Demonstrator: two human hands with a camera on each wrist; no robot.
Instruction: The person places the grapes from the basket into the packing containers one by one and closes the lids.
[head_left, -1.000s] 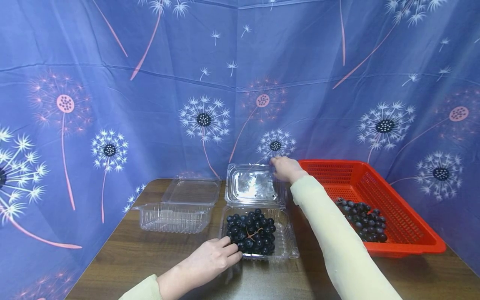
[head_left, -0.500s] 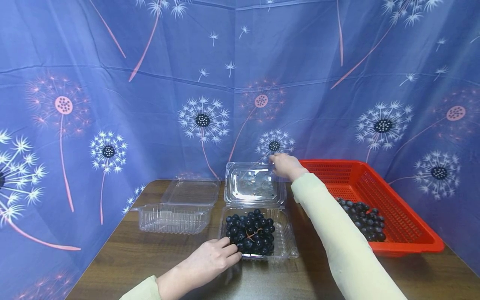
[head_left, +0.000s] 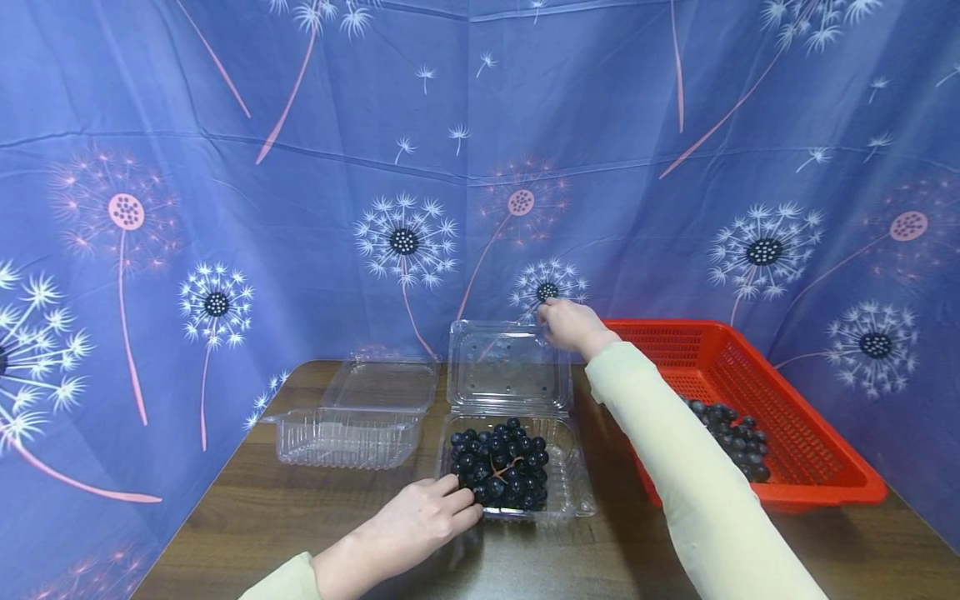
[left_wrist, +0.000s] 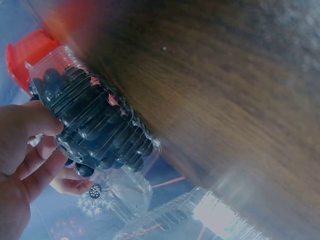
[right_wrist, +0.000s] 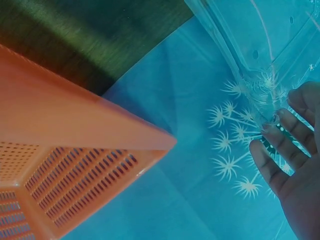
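A clear plastic clamshell [head_left: 573, 475] stands unlatched on the wooden table with a bunch of dark grapes [head_left: 517, 454] in its base. My left hand [head_left: 431, 512] grips the near left corner of that base; in the left wrist view its thumb [left_wrist: 42, 120] presses the wall and the fingers lie over the rim. At the back, my right hand [head_left: 573, 325] pinches the upper right corner of the raised lid [head_left: 510, 367]. The right wrist view shows the fingertips [right_wrist: 272, 131] and thumb at the lid's corner [right_wrist: 260, 107].
A second clamshell [head_left: 348, 437], lid leaning back, stands to the left. The red plastic basket [head_left: 817, 417] on the right holds more dark grapes [head_left: 738, 442], partly behind my right sleeve. A blue dandelion-print cloth [head_left: 300, 250] hangs behind the table.
My right hand has risen slightly with the lid, which stands a little more upright, and the bright glare on it has gone. The left hand keeps its place at the base corner.
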